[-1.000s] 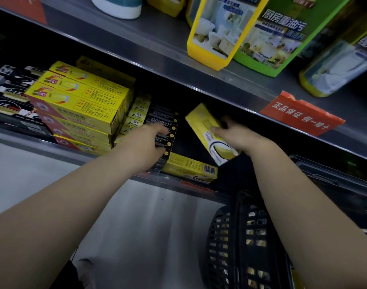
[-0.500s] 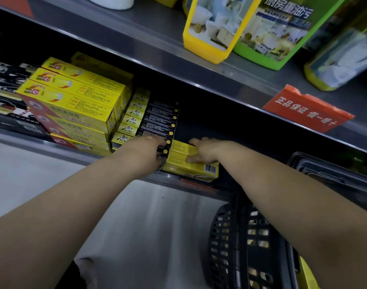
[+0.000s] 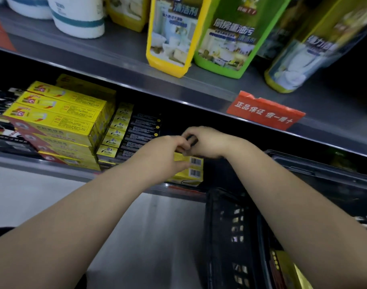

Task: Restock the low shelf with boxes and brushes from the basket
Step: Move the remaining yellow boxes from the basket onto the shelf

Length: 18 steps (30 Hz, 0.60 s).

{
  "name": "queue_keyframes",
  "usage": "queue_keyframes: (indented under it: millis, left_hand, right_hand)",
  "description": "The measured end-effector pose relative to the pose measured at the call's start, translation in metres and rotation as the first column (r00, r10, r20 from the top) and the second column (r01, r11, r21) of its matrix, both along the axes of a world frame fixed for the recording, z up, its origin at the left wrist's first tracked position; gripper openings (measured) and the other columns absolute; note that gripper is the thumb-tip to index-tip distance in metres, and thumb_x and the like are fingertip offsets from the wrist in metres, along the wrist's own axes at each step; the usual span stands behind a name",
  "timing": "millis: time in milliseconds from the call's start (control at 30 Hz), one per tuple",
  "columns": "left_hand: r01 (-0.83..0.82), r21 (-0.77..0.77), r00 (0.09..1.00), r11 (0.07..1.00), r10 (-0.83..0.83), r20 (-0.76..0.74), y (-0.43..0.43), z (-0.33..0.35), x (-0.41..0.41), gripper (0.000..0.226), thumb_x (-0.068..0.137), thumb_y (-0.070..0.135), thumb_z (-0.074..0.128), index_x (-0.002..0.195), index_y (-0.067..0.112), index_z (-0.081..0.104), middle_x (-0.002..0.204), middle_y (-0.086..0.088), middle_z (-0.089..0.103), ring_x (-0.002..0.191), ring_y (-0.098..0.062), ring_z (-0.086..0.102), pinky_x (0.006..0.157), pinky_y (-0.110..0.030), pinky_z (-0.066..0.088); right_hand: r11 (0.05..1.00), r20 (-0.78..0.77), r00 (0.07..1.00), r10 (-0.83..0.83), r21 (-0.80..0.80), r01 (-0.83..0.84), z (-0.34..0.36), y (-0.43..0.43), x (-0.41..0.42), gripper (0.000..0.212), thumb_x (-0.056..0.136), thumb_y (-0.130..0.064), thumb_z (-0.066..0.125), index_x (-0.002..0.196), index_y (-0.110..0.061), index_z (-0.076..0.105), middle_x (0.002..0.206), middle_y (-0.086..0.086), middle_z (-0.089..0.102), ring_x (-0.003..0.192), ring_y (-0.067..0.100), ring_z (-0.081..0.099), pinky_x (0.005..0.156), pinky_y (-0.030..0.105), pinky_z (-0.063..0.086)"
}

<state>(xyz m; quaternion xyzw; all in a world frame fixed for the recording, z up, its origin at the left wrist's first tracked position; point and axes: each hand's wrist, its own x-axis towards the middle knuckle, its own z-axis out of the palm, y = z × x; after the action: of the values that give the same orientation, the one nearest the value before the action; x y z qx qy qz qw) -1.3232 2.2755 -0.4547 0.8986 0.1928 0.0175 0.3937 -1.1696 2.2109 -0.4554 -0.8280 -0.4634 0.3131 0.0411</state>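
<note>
Two yellow boxes [image 3: 194, 166] lie stacked at the front edge of the low shelf [image 3: 15, 161], beside the basket [image 3: 226, 226]. Above them the left hand [image 3: 168, 153] and right hand [image 3: 207, 142] meet, fingers curled; I cannot tell whether they grip the top box

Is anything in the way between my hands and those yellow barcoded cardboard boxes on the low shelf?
Nothing visible is in the way. The left hand and right hand are both at the two stacked yellow barcoded cardboard boxes, which sit at the front of the grey metal low shelf. The grip itself is hidden.
</note>
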Motion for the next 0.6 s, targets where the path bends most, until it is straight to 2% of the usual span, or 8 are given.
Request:
queue_keyframes:
  millis: [67,133,200,333,400,467,533,600]
  left_hand:
    - [0.010,-0.050,0.997,0.999,-0.006,0.074,-0.016,0.011,0.007,0.032,0.082,0.028,0.070,0.113,0.024,0.062,0.110,0.009,0.066,0.104,-0.005,0.059,0.085,-0.017,0.040]
    - [0.045,-0.039,0.993,0.998,-0.041,0.110,-0.035,0.019,0.013,0.029,0.082,0.030,0.070,0.109,0.023,0.064,0.106,0.010,0.066,0.101,-0.005,0.059,0.089,-0.021,0.043]
    - [0.101,0.024,0.986,0.995,-0.104,0.128,-0.054,0.024,0.018,0.028,0.082,0.034,0.069,0.108,0.025,0.064,0.100,0.015,0.063,0.099,-0.003,0.058,0.086,-0.018,0.041]
    - [0.211,0.116,0.958,0.971,-0.229,0.173,-0.092,0.035,0.023,0.024,0.081,0.041,0.065,0.102,0.031,0.063,0.098,0.019,0.061,0.099,-0.003,0.056,0.089,-0.025,0.044]
    - [0.256,0.154,0.935,0.954,-0.285,0.212,-0.113,0.039,0.027,0.022,0.082,0.042,0.063,0.101,0.033,0.062,0.097,0.023,0.058,0.099,-0.001,0.052,0.088,-0.023,0.043]
    - [0.306,0.189,0.908,0.933,-0.346,0.235,-0.136,0.039,0.033,0.020,0.084,0.043,0.061,0.103,0.035,0.060,0.098,0.024,0.054,0.100,0.002,0.045,0.084,-0.018,0.037]
    - [0.370,0.230,0.877,0.900,-0.420,0.233,-0.162,0.036,0.041,0.020,0.087,0.042,0.059,0.105,0.034,0.059,0.103,0.019,0.055,0.104,0.000,0.041,0.085,-0.016,0.032]
    - [0.432,0.270,0.847,0.861,-0.489,0.206,-0.186,0.030,0.049,0.021,0.089,0.042,0.056,0.108,0.032,0.058,0.107,0.015,0.057,0.110,-0.004,0.040,0.092,-0.021,0.034]
  right_hand:
    - [0.989,-0.105,0.992,-0.072,0.120,0.085,0.028,-0.032,-0.003,0.036,0.079,-0.011,0.071,0.113,-0.010,0.059,0.097,0.003,0.063,0.082,0.013,0.059,0.069,0.019,0.046]
    - [0.970,-0.139,0.982,-0.125,0.189,0.150,0.050,-0.073,-0.004,0.031,0.080,-0.011,0.071,0.110,-0.012,0.061,0.097,0.004,0.064,0.083,0.015,0.063,0.076,0.022,0.050]
    - [0.931,-0.203,0.962,-0.183,0.280,0.236,0.066,-0.118,-0.003,0.023,0.082,-0.010,0.070,0.103,-0.016,0.063,0.096,0.004,0.067,0.087,0.015,0.065,0.082,0.023,0.051]
    - [0.805,-0.357,0.879,-0.316,0.390,0.448,0.080,-0.206,0.004,0.019,0.083,-0.007,0.067,0.093,-0.024,0.065,0.085,-0.002,0.071,0.079,0.005,0.066,0.076,0.014,0.051]
    - [0.777,-0.347,0.847,-0.403,0.358,0.517,0.070,-0.247,0.012,0.018,0.084,-0.011,0.067,0.091,-0.027,0.065,0.083,-0.001,0.072,0.077,0.004,0.066,0.074,0.012,0.050]
    - [0.780,-0.304,0.812,-0.498,0.252,0.573,0.044,-0.287,0.019,0.016,0.085,-0.013,0.066,0.089,-0.029,0.065,0.081,-0.004,0.069,0.075,0.003,0.064,0.068,0.011,0.049]
    - [0.788,-0.256,0.781,-0.569,0.101,0.607,0.007,-0.323,0.023,0.013,0.086,-0.011,0.065,0.089,-0.023,0.064,0.084,-0.003,0.067,0.082,0.008,0.063,0.072,0.021,0.050]
    - [0.804,-0.182,0.785,-0.592,-0.070,0.590,-0.030,-0.354,0.025,0.017,0.085,-0.011,0.066,0.101,-0.015,0.062,0.097,0.003,0.064,0.096,0.019,0.062,0.084,0.033,0.049]
